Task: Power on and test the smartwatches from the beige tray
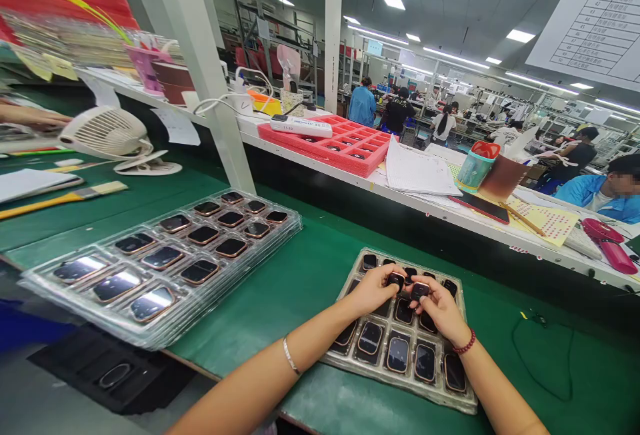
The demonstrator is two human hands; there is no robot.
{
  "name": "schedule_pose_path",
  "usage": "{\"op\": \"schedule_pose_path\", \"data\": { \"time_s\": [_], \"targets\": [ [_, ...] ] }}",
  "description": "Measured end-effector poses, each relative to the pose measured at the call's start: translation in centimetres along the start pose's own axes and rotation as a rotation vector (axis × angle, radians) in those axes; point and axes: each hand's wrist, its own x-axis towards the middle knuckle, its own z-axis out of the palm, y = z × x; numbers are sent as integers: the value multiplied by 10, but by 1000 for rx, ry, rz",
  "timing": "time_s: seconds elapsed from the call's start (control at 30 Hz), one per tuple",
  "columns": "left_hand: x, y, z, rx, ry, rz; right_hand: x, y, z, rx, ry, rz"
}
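Over a clear plastic tray (390, 370) of dark, gold-rimmed smartwatch cases, both of my hands are raised close together. My left hand (376, 288), with a silver bracelet at the wrist, pinches one small watch case (395, 281). A second watch case (419, 292) is held between the thumb and fingers of my right hand (440, 307), which wears a red bead bracelet. The two held pieces are a short gap apart. Below them, more watch cases (398, 353) lie in the tray's pockets, some hidden by my hands.
To the left, stacked clear trays (167, 268) hold more watch cases. A white fan (107, 135) and a brush (65, 200) lie farther left, near another person's hand (35, 117). The shelf carries a red foam tray (345, 148) and papers (420, 168). A thin cable (543, 388) lies at right.
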Motion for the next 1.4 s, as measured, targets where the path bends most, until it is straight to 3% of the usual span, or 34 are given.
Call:
{"op": "schedule_pose_path", "data": {
  "time_s": [1.1,1.4],
  "targets": [
    [1,-4,0,-61,-8,-8,1,0,-1,-2,23,0],
    [1,-11,-1,12,14,67,1,4,-1,15,18,-16]
  ]
}}
